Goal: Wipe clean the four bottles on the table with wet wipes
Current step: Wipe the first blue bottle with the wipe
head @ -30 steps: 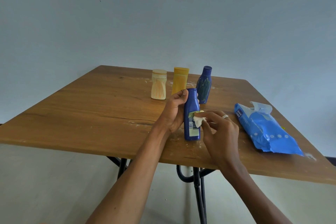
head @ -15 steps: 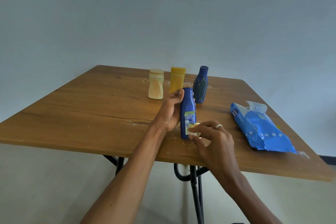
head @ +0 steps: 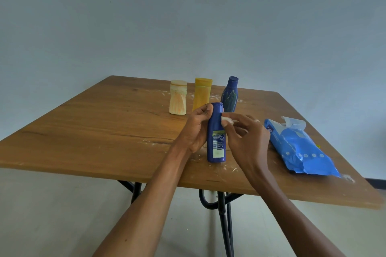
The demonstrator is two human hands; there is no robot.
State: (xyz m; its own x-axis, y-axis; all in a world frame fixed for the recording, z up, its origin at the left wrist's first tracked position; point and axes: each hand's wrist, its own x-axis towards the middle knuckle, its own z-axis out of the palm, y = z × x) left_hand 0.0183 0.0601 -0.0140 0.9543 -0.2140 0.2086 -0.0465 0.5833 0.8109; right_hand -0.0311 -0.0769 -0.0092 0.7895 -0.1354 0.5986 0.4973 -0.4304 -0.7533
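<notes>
Four bottles are standing on the wooden surface (head: 104, 131), and the wiping is looking, as a judgement, to be at an early or middle stage. Going from the left, the cream bottle (head: 178, 98), the yellow bottle (head: 202, 95) and the dark blue patterned bottle (head: 229, 95) are waiting upright in a row toward the far side, close beside one another and untouched by either hand. Whether any of these three is already clean I cannot tell; white smears are showing on the wood around them.

Nearer the person, the left hand (head: 196, 129) is gripping the tall blue bottle (head: 216, 137), its fingers curled round the upper part while the base is resting on the surface. Just to the right, the right hand (head: 246, 133) is pinching a small crumpled wet wipe (head: 226, 120) between its fingers and pressing it against the bottle's shoulder, just below the cap. So this one bottle is being wiped now, with its label side and lower body facing the camera.

Farthest right, the blue wipes pack (head: 300, 148) is lying flat with its flap open, well apart from the row, ready for fresh wipes.

Probably this bottle needs finishing, and perhaps the three others are remaining.
</notes>
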